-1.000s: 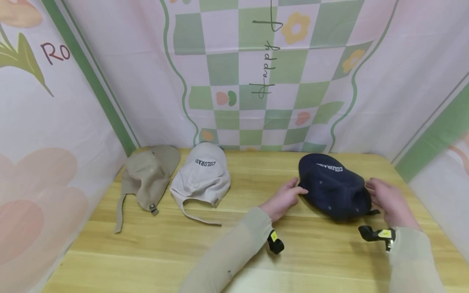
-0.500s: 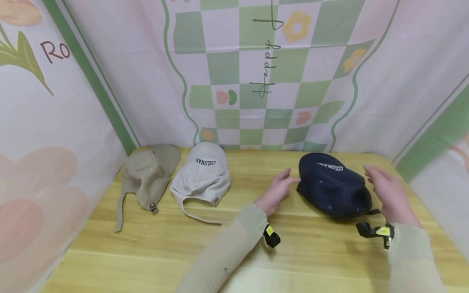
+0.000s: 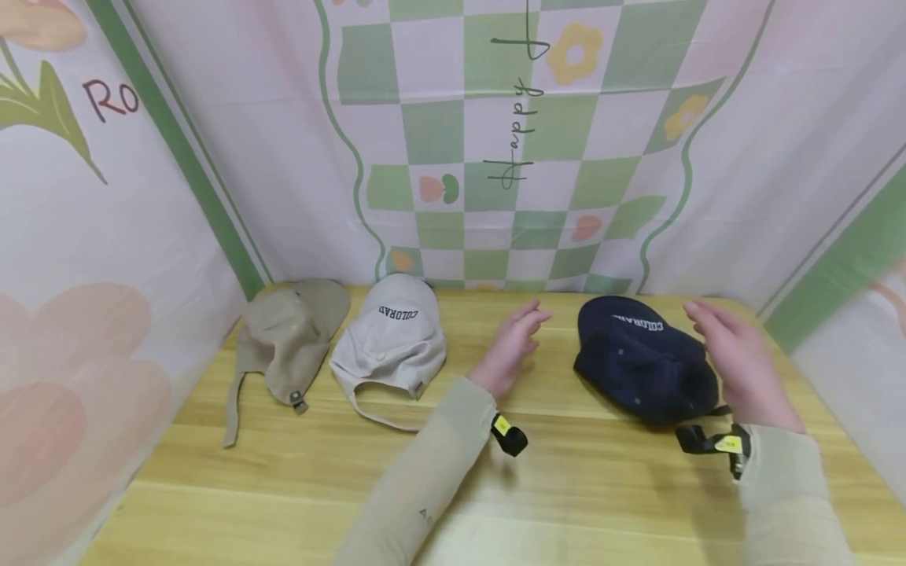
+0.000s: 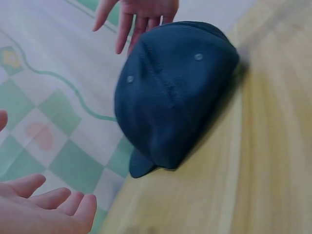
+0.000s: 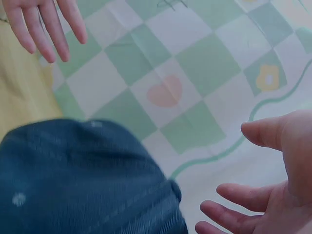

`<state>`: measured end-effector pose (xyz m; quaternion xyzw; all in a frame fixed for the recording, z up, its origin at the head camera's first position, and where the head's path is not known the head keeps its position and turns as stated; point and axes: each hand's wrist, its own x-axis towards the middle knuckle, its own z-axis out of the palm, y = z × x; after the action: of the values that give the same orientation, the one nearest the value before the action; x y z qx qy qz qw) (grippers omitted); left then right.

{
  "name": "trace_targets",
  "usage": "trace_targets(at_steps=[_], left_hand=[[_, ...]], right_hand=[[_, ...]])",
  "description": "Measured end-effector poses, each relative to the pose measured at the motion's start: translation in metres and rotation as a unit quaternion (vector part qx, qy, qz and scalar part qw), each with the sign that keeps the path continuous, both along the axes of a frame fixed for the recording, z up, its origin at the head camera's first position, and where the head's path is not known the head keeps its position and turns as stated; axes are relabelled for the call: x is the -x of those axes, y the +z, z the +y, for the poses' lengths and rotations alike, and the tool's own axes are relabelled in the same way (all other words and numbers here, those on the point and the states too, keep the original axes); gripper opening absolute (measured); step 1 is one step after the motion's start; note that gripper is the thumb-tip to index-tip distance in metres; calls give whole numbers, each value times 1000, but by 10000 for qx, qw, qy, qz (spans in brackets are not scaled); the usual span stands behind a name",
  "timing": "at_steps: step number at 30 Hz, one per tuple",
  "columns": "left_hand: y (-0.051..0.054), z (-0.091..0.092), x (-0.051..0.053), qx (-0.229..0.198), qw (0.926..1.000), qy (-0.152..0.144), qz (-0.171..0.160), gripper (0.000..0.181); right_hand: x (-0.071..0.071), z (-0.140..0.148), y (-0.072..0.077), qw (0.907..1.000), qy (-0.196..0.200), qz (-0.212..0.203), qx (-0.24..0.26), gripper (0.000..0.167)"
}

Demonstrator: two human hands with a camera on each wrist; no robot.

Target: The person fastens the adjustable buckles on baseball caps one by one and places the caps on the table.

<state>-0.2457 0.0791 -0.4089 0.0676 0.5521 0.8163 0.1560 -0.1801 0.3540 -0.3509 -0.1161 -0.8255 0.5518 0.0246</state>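
A navy baseball cap (image 3: 640, 369) with white lettering lies on the right part of the wooden table, brim toward the back wall. My left hand (image 3: 511, 346) hovers to its left, apart from it, with fingers extended and holding nothing. Just off the cap's right side is my right hand (image 3: 739, 365), its fingers loosely extended. The right wrist view shows a gap between the cap (image 5: 87, 180) and the right hand (image 5: 268, 180). In the left wrist view, the left hand (image 4: 53, 204) is also empty, below and left of the cap (image 4: 175, 87).
A light grey cap (image 3: 389, 338) with dark lettering lies left of centre on the wooden table (image 3: 566, 487). Beside it at the far left is a khaki cap (image 3: 283, 338) with its strap hanging loose. Patterned curtains (image 3: 488, 141) enclose the back and sides.
My left hand has drawn away from the navy cap to the left and slightly back. My right hand has come off the cap's right edge and risen a little. The cap stays put.
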Motion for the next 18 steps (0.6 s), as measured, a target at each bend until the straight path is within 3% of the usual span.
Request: trace_targets(at_steps=[7,15,18], left_hand=[[7,-8,4,23,9997,223,96,61],[16,-20,2,985,9909,682,607,66],[20,-25,2,1161,9879,772,684,68]], right_hand=[[3,-13,5,9998,10,190,18,80],[5,-22,9,9992,81,355,169,76],[5,-26,10,9988,132,446,182,74]])
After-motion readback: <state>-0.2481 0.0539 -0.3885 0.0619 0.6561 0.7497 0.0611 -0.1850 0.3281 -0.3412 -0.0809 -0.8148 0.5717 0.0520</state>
